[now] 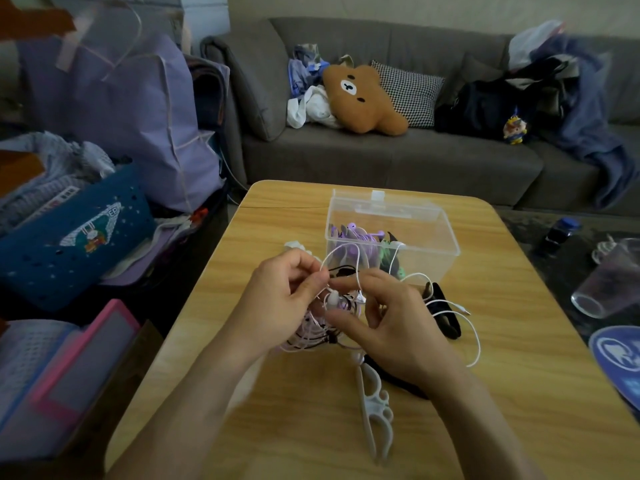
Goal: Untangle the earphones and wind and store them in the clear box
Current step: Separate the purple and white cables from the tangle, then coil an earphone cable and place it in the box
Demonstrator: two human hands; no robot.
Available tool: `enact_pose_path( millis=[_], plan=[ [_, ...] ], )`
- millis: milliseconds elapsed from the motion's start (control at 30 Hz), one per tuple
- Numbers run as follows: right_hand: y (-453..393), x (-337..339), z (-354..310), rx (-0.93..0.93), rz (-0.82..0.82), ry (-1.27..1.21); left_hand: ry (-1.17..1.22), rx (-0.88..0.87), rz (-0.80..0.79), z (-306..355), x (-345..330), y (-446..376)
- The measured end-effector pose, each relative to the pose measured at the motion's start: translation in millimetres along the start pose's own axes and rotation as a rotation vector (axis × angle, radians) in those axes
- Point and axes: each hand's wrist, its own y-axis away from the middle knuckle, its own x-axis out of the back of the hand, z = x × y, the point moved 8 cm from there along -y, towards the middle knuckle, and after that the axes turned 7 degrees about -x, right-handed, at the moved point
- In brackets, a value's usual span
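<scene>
A tangle of white, pink and black earphone cables hangs between my hands above the wooden table. My left hand pinches a white cable loop near an earbud. My right hand pinches the cable close by, thumb and forefinger together. A loose white cable trails right to a plug on the table. The clear box stands open behind my hands, with purple earphones and dark winders inside. A white winder lies on the table in front of my right wrist.
A black winder lies to the right of my hands. At the table's right stand a clear glass, a dark bottle and a blue round item. Bags and boxes crowd the left; a grey sofa sits behind.
</scene>
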Motion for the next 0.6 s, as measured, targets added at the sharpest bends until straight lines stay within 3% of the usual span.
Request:
enact_pose_path(
  millis=[300, 600],
  plan=[
    [-2.4, -1.4, 19.7, -0.137, 0.009, -0.165, 0.218, 0.097, 0.002, -8.6, -1.0, -1.0],
    [-0.7, -5.1, 15.8, -0.183, 0.003, -0.303, 0.129, 0.070, -0.067, -9.9, -4.4, 1.3]
  ],
)
